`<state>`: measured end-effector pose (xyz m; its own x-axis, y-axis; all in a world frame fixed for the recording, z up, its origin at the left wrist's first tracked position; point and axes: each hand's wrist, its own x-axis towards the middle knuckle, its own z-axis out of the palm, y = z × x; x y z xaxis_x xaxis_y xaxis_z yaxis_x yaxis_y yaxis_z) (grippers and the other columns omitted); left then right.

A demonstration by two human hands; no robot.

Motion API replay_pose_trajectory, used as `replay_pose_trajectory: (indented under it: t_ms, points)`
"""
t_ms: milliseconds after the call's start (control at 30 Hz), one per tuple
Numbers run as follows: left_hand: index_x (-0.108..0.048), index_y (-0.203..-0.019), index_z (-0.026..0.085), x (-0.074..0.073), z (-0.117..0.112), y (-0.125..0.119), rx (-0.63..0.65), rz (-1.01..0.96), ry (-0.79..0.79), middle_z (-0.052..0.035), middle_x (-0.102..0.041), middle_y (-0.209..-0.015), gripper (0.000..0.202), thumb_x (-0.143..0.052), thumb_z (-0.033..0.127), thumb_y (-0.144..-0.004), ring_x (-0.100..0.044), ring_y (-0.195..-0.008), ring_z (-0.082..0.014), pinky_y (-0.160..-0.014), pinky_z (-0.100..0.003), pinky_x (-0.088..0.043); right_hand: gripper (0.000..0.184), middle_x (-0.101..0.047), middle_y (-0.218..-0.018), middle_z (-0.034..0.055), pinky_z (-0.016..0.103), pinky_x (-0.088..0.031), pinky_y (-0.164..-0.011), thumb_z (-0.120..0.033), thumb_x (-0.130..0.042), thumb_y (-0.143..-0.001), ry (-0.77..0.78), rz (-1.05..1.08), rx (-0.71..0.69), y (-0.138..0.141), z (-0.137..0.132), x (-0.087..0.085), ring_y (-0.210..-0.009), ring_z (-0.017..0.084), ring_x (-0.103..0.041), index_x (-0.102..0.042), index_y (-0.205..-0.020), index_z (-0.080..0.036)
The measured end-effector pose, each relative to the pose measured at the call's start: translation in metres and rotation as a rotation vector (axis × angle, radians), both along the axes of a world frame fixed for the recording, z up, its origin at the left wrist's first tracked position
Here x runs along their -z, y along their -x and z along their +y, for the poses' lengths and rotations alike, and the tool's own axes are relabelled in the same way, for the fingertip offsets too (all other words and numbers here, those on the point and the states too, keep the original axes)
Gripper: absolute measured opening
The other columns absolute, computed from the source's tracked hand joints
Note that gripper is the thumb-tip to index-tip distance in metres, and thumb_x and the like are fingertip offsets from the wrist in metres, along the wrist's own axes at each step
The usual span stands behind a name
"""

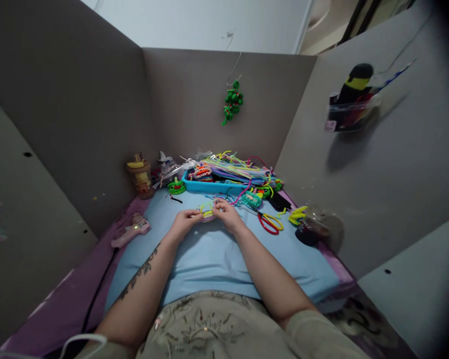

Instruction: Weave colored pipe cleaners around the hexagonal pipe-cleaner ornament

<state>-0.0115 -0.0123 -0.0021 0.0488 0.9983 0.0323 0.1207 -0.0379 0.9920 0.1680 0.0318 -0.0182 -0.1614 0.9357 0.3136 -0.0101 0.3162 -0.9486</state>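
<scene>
Between my two hands is a small ring-shaped piece of yellow and pink pipe cleaners (207, 212), held just above the blue cloth (205, 259). My left hand (186, 222) pinches its left side between thumb and fingers. On the other side, my right hand (226, 213) grips the right edge with its fingertips closed. Fine detail of the piece is too small to make out. Beyond the hands, a turquoise pipe-cleaner piece (252, 199) and a green one (176, 186) lie on the cloth. Scissors with red and yellow handles (270, 223) rest to the right.
A blue tray (213, 187) heaped with colourful pipe cleaners (232, 167) stands at the back. At left are a pink glue gun (131, 233) and a cup (140, 177); at right, a dark jar (311, 230) and a black phone-like object (279, 201). Grey panels enclose the table.
</scene>
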Motion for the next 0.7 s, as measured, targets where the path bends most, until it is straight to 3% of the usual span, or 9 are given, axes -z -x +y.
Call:
replay_pose_trajectory:
  t_ms: [167, 333, 467, 700]
  points:
    - [-0.068, -0.08, 0.011, -0.001, -0.001, -0.002, 0.089, -0.132, 0.082, -0.0048, -0.066, -0.062, 0.038, -0.075, 0.04, -0.057, -0.056, -0.053, -0.012, -0.048, -0.02, -0.035, 0.015, -0.051, -0.125, 0.0085, 0.039, -0.027, -0.105, -0.034, -0.067, -0.066, -0.015, -0.018, 0.04, 0.001, -0.002, 0.0, -0.124, 0.025, -0.043, -0.062, -0.066, -0.019]
    - [-0.064, -0.074, 0.011, 0.001, 0.002, -0.002, 0.019, -0.226, 0.06, -0.0026, -0.065, -0.06, 0.032, -0.076, 0.034, -0.056, -0.055, -0.052, -0.01, -0.052, -0.021, -0.04, 0.028, -0.039, -0.138, 0.0071, 0.037, -0.04, -0.096, -0.027, -0.064, -0.07, -0.188, -0.071, 0.09, 0.002, -0.013, -0.009, -0.126, 0.023, -0.04, -0.064, -0.098, -0.024]
    - [-0.064, -0.074, 0.012, 0.0, 0.002, 0.001, 0.032, -0.267, 0.085, -0.002, -0.065, -0.06, 0.031, -0.077, 0.031, -0.053, -0.055, -0.052, -0.0098, -0.054, -0.021, -0.041, 0.014, -0.045, -0.132, 0.0059, 0.037, -0.035, -0.103, -0.023, -0.064, -0.072, -0.32, -0.192, -0.004, 0.003, -0.015, -0.011, -0.124, 0.022, -0.043, -0.07, -0.085, -0.024]
    - [-0.065, -0.073, 0.011, -0.002, 0.0, 0.001, 0.074, -0.329, 0.112, -0.0016, -0.063, -0.063, 0.032, -0.08, 0.03, -0.051, -0.056, -0.056, -0.0096, -0.058, -0.021, -0.042, 0.005, -0.05, -0.125, 0.0046, 0.038, -0.038, -0.101, -0.024, -0.067, -0.071, -0.299, -0.146, -0.073, 0.001, -0.006, -0.001, -0.116, 0.022, -0.05, -0.072, -0.073, -0.024]
